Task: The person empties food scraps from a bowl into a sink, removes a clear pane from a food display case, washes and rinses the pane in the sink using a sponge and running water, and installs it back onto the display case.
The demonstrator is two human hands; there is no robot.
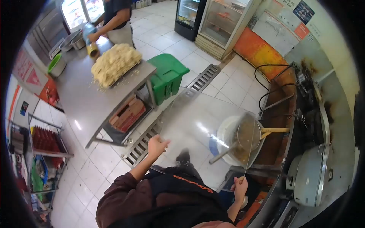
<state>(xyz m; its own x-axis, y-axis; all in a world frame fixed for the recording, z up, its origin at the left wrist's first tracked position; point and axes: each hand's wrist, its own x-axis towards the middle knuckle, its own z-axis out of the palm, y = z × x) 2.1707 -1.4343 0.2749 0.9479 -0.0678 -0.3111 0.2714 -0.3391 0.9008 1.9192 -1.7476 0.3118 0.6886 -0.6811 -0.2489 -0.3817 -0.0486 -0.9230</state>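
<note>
A large clear sheet (190,117) spans the space in front of my body, with glare on it and the floor showing through. At its left edge, my left hand (156,147) grips it between thumb and fingers. My right hand (239,184) is closed on the sheet's near right edge, lower than the left. Through the sheet's right part I see a white tub (227,129) and a round strainer (249,133). A wooden handle (279,130) sticks out to the right of the strainer.
A metal table (81,100) bears a pale, crumbly heap (116,64). Beside it stands a green bin (167,72). Another person (118,21) works behind the table. On the right are a large metal pot (310,176) and black hoses (268,84); a shelf rack (53,154) stands left.
</note>
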